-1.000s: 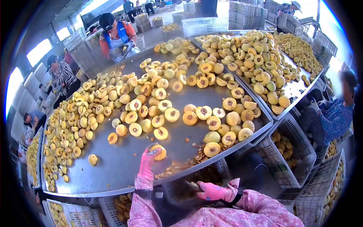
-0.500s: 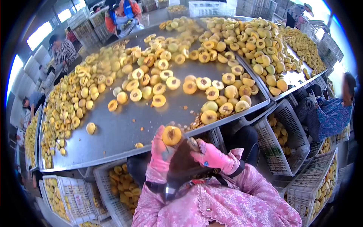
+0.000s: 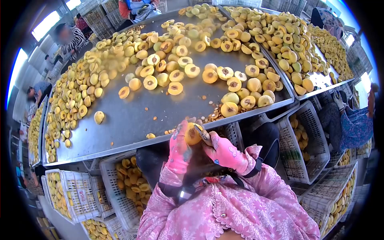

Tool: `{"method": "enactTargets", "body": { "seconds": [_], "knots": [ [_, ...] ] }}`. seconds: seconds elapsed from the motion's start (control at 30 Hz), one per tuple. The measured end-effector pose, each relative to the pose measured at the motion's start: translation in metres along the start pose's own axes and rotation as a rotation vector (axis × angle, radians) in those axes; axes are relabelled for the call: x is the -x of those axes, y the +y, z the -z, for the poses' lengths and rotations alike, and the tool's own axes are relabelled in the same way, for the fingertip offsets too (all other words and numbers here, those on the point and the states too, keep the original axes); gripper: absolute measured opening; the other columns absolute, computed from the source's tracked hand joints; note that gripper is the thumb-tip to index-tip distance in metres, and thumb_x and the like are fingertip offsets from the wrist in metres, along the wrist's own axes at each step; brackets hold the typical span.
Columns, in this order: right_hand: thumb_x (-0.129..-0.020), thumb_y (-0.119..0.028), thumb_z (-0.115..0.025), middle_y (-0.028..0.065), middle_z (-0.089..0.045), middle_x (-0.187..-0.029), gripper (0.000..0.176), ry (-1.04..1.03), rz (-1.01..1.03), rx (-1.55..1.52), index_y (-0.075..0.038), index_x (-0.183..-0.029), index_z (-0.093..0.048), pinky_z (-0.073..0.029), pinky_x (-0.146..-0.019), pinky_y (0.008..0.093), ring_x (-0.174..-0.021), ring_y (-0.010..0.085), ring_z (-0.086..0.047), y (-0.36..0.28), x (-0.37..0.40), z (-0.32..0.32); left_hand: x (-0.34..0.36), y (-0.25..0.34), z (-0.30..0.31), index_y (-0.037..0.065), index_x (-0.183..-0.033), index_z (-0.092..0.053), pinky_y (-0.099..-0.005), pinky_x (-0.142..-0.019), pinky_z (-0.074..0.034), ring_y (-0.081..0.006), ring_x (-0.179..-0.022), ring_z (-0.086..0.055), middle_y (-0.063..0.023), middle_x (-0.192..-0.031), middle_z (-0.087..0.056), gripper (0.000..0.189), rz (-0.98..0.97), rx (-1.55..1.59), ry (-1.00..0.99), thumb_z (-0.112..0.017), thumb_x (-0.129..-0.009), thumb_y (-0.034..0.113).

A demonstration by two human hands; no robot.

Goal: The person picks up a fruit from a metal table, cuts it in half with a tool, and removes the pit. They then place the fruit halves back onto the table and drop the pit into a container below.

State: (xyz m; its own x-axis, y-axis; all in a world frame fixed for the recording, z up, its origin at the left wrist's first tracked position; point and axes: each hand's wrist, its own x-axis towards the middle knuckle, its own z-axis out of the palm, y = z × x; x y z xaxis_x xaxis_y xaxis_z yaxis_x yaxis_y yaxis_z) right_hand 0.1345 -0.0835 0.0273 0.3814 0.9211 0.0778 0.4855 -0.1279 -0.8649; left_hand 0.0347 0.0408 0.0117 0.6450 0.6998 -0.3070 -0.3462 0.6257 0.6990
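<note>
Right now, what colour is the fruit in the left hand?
The fruit is yellow-orange, best seen in the head view.

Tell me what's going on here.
At a grey metal table, a person's pink-gloved left hand holds a halved yellow-orange fruit. The pink-gloved right hand grips a slim grey tool, its tip at the fruit. More yellow fruit, much of it halved, lies across the table; white plastic crates of fruit stand nearby.

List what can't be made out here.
Head view:
Rear of the tool: hidden by the right hand.
Tool's tip: too small, blurred against the held fruit.
Held fruit's far side: turned away from the camera.
Head of the person in orange: cut off by the top edge.
</note>
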Motion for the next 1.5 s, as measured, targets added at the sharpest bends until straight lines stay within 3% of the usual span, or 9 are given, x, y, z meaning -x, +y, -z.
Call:
{"method": "enactTargets", "body": {
  "seconds": [0.23, 0.47, 0.63, 0.8, 0.93, 1.03, 1.13, 1.37, 1.5],
  "knots": [
    [-0.092, -0.019, -0.045, 0.0173, -0.058, -0.076, 0.018, -0.170, -0.003, 0.146, -0.002, -0.095, -0.049, -0.044, -0.060, 0.0407, -0.068, 0.0361, -0.056, 0.028, 0.001, -0.014, -0.006, -0.011, -0.001, -0.002, -0.107, -0.058, -0.0306, -0.081, -0.049, -0.0196, -0.089, -0.062, -0.0119, -0.100, -0.063, 0.034, -0.041, -0.121, 0.075, -0.049, -0.094, 0.029],
    [-0.083, -0.016, -0.055, 0.0205, -0.056, -0.071, 0.023, -0.329, -0.373, -0.143, 0.000, -0.094, -0.043, -0.043, -0.056, 0.0438, -0.068, 0.0406, -0.056, 0.015, -0.001, -0.001, -0.008, -0.001, 0.009, -0.001, -0.095, -0.062, -0.0255, -0.071, -0.050, -0.0147, -0.077, -0.063, -0.0080, -0.086, -0.067, 0.035, 0.008, -0.551, -0.030, -0.049, -0.094, 0.031],
    [-0.095, -0.032, -0.037, 0.0122, -0.058, -0.071, 0.036, -0.393, -0.115, 0.183, -0.001, -0.091, -0.055, -0.044, -0.062, 0.0371, -0.064, 0.0277, -0.055, 0.029, 0.003, -0.006, -0.011, -0.008, 0.025, -0.002, -0.096, -0.062, -0.0248, -0.071, -0.050, -0.0139, -0.076, -0.063, -0.0087, -0.087, -0.067, 0.031, 0.068, -0.598, -0.111, -0.055, -0.092, 0.027],
    [-0.083, -0.019, -0.054, 0.0152, -0.061, -0.076, 0.031, -0.595, -0.241, -0.074, 0.005, -0.101, -0.049, -0.046, -0.060, 0.0378, -0.066, 0.0284, -0.059, 0.054, 0.004, -0.012, -0.013, -0.022, 0.040, -0.002, -0.097, -0.062, -0.0251, -0.072, -0.050, -0.0145, -0.077, -0.063, -0.0091, -0.088, -0.067, 0.030, 0.161, -0.776, -0.113, -0.062, -0.087, 0.027],
    [-0.084, -0.019, -0.054, 0.0072, -0.058, -0.072, 0.027, -0.670, -0.287, -0.181, 0.001, -0.102, -0.049, -0.043, -0.050, 0.0299, -0.056, 0.0180, -0.055, 0.028, -0.002, 0.006, -0.011, -0.024, 0.036, -0.002, -0.098, -0.061, -0.0273, -0.068, -0.052, -0.0165, -0.076, -0.064, -0.0109, -0.088, -0.066, 0.032, 0.203, -0.629, -0.082, -0.061, -0.088, 0.028],
    [-0.085, -0.022, -0.054, 0.0002, -0.052, -0.066, 0.019, -0.724, -0.624, -0.693, -0.005, -0.094, -0.050, -0.037, -0.045, 0.0223, -0.050, 0.0105, -0.049, 0.027, 0.003, 0.008, -0.008, -0.030, 0.023, -0.001, -0.096, -0.061, -0.0299, -0.064, -0.053, -0.0195, -0.073, -0.064, -0.0127, -0.088, -0.066, 0.031, 0.203, -0.410, 0.038, -0.057, -0.090, 0.029],
    [-0.085, -0.024, -0.056, -0.0026, -0.049, -0.062, 0.017, -0.757, -0.525, -0.901, -0.008, -0.088, -0.048, -0.033, -0.041, 0.0191, -0.047, 0.0063, -0.046, 0.039, 0.007, 0.009, -0.002, -0.037, 0.014, -0.001, -0.097, -0.060, -0.0301, -0.067, -0.053, -0.0202, -0.076, -0.064, -0.0134, -0.090, -0.065, 0.030, 0.208, -0.206, 0.114, -0.056, -0.091, 0.029],
    [-0.081, -0.025, -0.062, -0.0006, -0.049, -0.058, 0.024, -0.862, -0.569, -1.011, -0.006, -0.087, -0.048, -0.033, -0.037, 0.0185, -0.042, 0.0068, -0.044, 0.041, 0.016, 0.025, 0.012, -0.023, -0.002, -0.002, -0.103, -0.058, -0.0329, -0.061, -0.054, -0.0211, -0.075, -0.063, -0.0135, -0.091, -0.064, 0.035, 0.285, 0.049, 0.169, -0.058, -0.089, 0.030],
    [-0.081, -0.023, -0.060, 0.0012, -0.052, -0.060, 0.022, -0.796, -0.573, -0.743, -0.004, -0.086, -0.049, -0.035, -0.040, 0.0208, -0.046, 0.0081, -0.047, 0.043, 0.013, 0.027, 0.031, 0.034, 0.040, 0.000, -0.103, -0.059, -0.0332, -0.064, -0.054, -0.0219, -0.078, -0.064, -0.0135, -0.091, -0.065, 0.037, 0.033, -0.183, 0.185, -0.057, -0.089, 0.034]
  ]
}}
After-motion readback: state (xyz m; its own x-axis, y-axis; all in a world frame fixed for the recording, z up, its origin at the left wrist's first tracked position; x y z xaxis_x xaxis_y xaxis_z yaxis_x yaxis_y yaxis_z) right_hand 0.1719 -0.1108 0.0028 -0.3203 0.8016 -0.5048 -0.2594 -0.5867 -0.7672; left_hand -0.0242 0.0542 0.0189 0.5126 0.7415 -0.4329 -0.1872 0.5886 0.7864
